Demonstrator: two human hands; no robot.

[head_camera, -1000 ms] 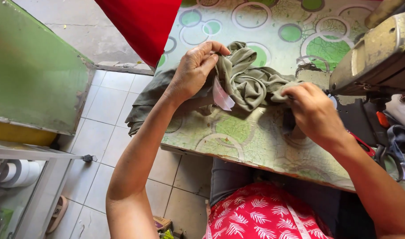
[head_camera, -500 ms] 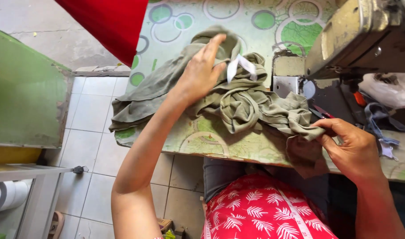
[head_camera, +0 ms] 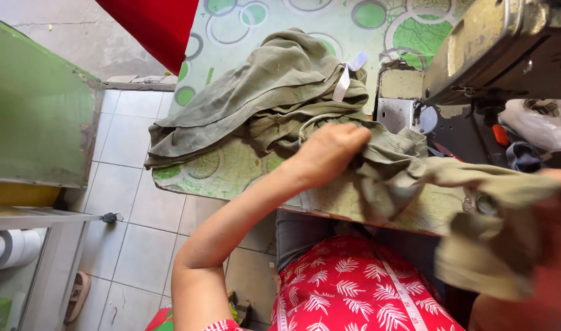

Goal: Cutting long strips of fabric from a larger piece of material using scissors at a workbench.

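The bench (head_camera: 231, 178), covered in a green sheet printed with circles, fills the far middle of the view and carries nearly everything; its near left corner juts out over the pale tiled floor (head_camera: 145, 227). At the far right stands a worn sewing machine (head_camera: 501, 49), its arm reaching over a metal plate (head_camera: 395, 114) set in the bench, which judging by its place is where cloth gets fed. The olive-green garment (head_camera: 274, 86) is the largest loose thing: most of it is heaped on the bench left of the machine, one edge hanging off the near left corner, and a white label strip (head_camera: 344, 79) sticks up from its folds. From the heap a length of the same cloth runs right and near, pulled off the bench edge toward the lap. The left hand (head_camera: 329, 153) lies on this stretch just near the metal plate, its grip closed into the folds, seemingly pinning the cloth so that it does not slide. The right hand (head_camera: 556, 245), blurred at the near right edge, appears to have its grip around the free end, lifted clear of the bench. A green panel (head_camera: 35, 110) stands at the left, red cloth (head_camera: 151, 24) hangs at the far edge, and a red leaf-print skirt (head_camera: 354, 288) shows near.
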